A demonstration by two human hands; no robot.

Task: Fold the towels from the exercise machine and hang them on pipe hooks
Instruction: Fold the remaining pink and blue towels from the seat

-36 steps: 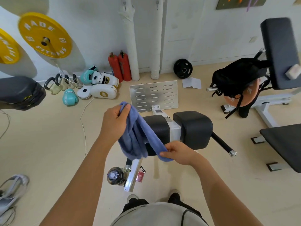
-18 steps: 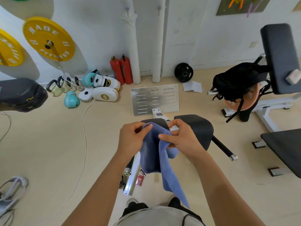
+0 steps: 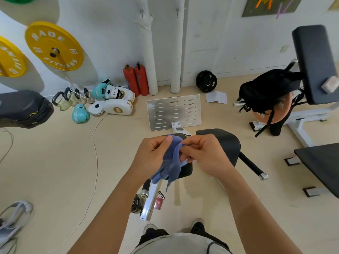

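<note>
A blue towel [image 3: 171,163] hangs bunched between both hands, over the black pads of the exercise machine [image 3: 222,143]. My left hand [image 3: 153,156] grips its upper left part, thumb on top. My right hand [image 3: 203,154] pinches the top edge close beside the left, fingers curled into the cloth. The towel's loose ends dangle below the hands. Two white wrapped pipes [image 3: 147,44] run up the far wall, each with a small hook [image 3: 141,11] near the top.
A metal footplate [image 3: 174,111] lies on the floor beyond the machine. Red extinguishers [image 3: 136,79], boxing gloves and kettlebells line the wall at left. A black bag [image 3: 266,92] and benches stand at right. A cable [image 3: 95,162] crosses the floor at left.
My hands have come together on the towel's top edge and lifted slightly. The long hanging tail has been gathered up, so the towel now hangs shorter and more bunched.
</note>
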